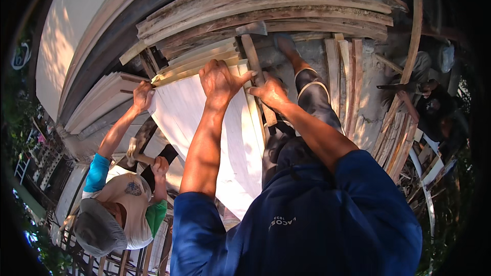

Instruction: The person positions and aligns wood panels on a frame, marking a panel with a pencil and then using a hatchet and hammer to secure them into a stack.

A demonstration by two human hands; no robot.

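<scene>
My left hand [221,83] is closed over the top edge of a pale wooden panel [199,117], its thumb stretched out to the right. Close beside it, my right hand [271,93] is wrapped round the wooden handle of a hatchet [251,28]. The hatchet's metal head points away from me, and its handle lies along the panel's right side. Light wooden strips [255,115] run along the panel's top and right edges. At the panel's far left corner, a co-worker's hand [143,96] grips the edge. That person's other hand holds a hammer [134,154].
Long boards [266,5] are stacked across the far side. Large sheets [76,36] lean at the far left, and planks [345,79] stand to the right. My knee [314,94] is right of the panel. Another person [437,107] is at the far right near a long pole [411,41].
</scene>
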